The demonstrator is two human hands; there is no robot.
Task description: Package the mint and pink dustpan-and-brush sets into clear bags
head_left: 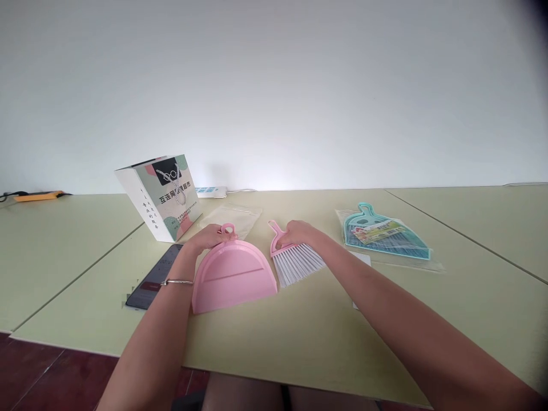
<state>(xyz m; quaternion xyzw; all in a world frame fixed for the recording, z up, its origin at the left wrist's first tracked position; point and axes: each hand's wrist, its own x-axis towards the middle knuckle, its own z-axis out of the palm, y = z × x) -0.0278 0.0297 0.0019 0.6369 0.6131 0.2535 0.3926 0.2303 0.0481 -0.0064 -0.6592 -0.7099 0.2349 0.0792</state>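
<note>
A pink dustpan (235, 274) lies on the table in front of me, its wide mouth facing my side. My left hand (210, 236) is closed at the base of its looped handle. Just to the right, my right hand (296, 233) grips a pink hand brush (295, 260) near where the handle meets the head. The brush's white bristles point toward me and to the right, close to the dustpan's edge. Part of the brush's head is hidden by my right hand.
A paper gift bag (165, 200) stands at the back left, with a phone (152, 282) lying in front. A clear plastic bag (244, 217) lies behind the dustpan. At right is a wrapped teal dustpan set (385, 234). A power strip (212, 192) sits by the wall.
</note>
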